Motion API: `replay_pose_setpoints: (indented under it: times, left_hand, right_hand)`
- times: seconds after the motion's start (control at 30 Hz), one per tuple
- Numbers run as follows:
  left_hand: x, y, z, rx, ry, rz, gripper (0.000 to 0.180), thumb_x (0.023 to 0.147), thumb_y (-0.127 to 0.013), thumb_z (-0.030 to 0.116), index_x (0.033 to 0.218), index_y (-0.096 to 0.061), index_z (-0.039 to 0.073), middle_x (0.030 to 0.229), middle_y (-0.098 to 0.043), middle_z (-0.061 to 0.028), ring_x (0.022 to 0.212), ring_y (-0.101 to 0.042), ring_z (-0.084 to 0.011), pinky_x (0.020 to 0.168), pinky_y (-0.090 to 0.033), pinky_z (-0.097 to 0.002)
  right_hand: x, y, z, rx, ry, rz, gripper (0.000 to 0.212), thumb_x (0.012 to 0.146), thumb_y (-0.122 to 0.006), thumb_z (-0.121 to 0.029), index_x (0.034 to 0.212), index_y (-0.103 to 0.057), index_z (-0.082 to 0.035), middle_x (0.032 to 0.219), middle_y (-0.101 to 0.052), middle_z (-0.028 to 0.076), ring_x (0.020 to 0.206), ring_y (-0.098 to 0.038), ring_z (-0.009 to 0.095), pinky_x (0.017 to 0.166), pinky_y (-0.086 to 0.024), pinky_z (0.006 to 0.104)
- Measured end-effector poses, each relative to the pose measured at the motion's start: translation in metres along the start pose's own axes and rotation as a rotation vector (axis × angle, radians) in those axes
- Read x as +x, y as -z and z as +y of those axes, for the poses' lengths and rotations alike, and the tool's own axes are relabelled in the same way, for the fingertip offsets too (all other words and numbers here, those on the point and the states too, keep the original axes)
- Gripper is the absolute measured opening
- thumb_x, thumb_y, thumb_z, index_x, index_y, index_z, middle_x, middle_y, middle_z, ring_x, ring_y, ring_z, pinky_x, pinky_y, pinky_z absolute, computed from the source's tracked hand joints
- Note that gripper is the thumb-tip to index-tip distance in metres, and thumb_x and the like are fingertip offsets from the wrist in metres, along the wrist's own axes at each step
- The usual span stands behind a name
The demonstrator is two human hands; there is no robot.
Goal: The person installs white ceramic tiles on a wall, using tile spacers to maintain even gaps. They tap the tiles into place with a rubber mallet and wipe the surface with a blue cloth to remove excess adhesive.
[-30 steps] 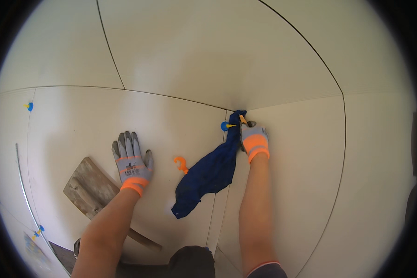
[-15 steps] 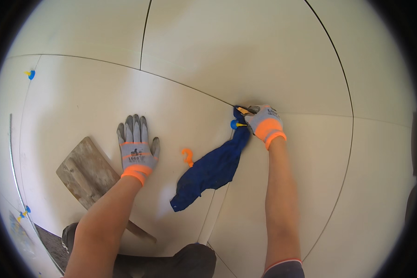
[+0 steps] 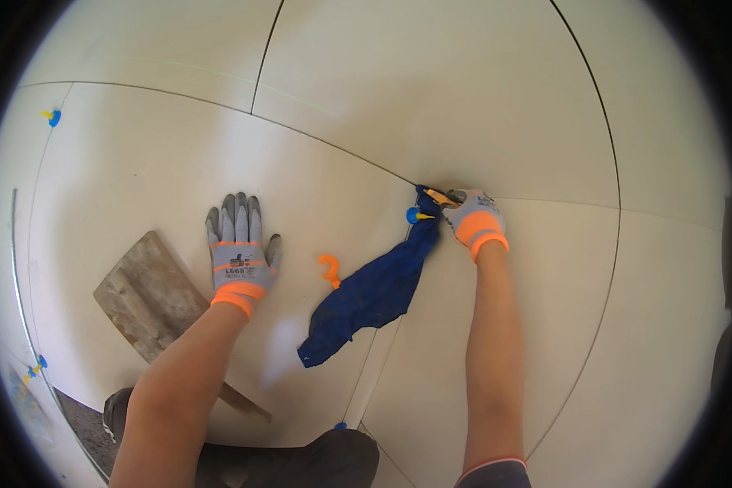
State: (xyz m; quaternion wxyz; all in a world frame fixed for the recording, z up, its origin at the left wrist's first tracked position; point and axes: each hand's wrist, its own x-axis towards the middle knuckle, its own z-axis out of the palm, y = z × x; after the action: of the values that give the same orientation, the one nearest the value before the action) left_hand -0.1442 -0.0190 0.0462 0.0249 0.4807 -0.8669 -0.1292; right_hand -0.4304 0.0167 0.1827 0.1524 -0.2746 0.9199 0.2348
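Observation:
My left hand [image 3: 240,248], in a grey and orange work glove, lies flat on a large pale tile [image 3: 163,138] with fingers stretched out. In my right hand [image 3: 473,220], gloved the same way, the fingers are closed on a slim yellow-orange tool [image 3: 439,198]. Its tip reaches the joint where tiles meet; its exact kind is hard to make out. A dark blue cloth [image 3: 366,293] runs from that joint toward me. On its far end sits a blue and yellow tile spacer [image 3: 416,215]. A hook-shaped orange plastic piece [image 3: 329,270] touches the cloth's left edge.
A worn wooden board with a handle bar [image 3: 150,293] lies left of my left forearm. More blue and yellow tile spacers [image 3: 53,118] stand in the joints at the left. A metal strip [image 3: 18,268] edges the far left. My dark-clad knee [image 3: 342,459] rests at the bottom.
My right hand has drawn slightly right, away from the spacer, showing more of the yellow-orange tool. My left hand stays flat on the tile. The view has shifted a little.

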Motion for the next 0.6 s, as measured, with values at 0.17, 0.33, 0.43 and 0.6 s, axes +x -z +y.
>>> replay_pose_setpoints:
  times: [0.17,0.33,0.43,0.6]
  left_hand:
    - [0.000,0.001,0.001,0.003,0.013,-0.029,0.064,0.083,-0.041,0.035,0.133,-0.024,0.000,0.138,-0.024,-0.0173,0.130,-0.017,-0.0304,0.106,-0.007,-0.0474]
    - [0.001,0.003,0.002,0.001,0.014,-0.032,0.064,0.083,-0.041,0.035,0.133,-0.024,-0.001,0.138,-0.023,-0.0179,0.130,-0.017,-0.0305,0.106,-0.007,-0.0477]
    - [0.001,0.003,0.002,0.017,0.010,-0.044,0.064,0.083,-0.041,0.035,0.133,-0.024,-0.001,0.138,-0.023,-0.0178,0.130,-0.017,-0.0306,0.106,-0.007,-0.0478]
    - [0.000,0.002,0.001,0.006,0.005,-0.024,0.065,0.083,-0.040,0.036,0.133,-0.023,-0.001,0.138,-0.023,-0.0175,0.130,-0.017,-0.0306,0.106,-0.007,-0.0478]
  right_hand:
    - [-0.015,0.015,0.002,-0.136,-0.095,-0.074,0.034,0.074,-0.054,-0.030,0.101,-0.057,-0.010,0.096,-0.062,0.007,0.085,-0.060,0.024,0.072,-0.048,0.0334]
    - [-0.009,0.010,-0.004,-0.154,-0.101,-0.044,0.036,0.075,-0.054,-0.033,0.102,-0.057,-0.011,0.096,-0.063,0.006,0.086,-0.060,0.025,0.072,-0.048,0.0342]
    - [-0.011,0.005,-0.003,-0.155,-0.077,0.005,0.040,0.074,-0.055,-0.037,0.105,-0.056,-0.011,0.094,-0.063,0.007,0.086,-0.060,0.027,0.073,-0.048,0.0340]
    - [-0.031,-0.003,0.009,0.066,-0.204,-0.014,0.044,0.075,-0.055,-0.038,0.110,-0.054,-0.011,0.094,-0.063,0.010,0.086,-0.060,0.028,0.075,-0.047,0.0354]
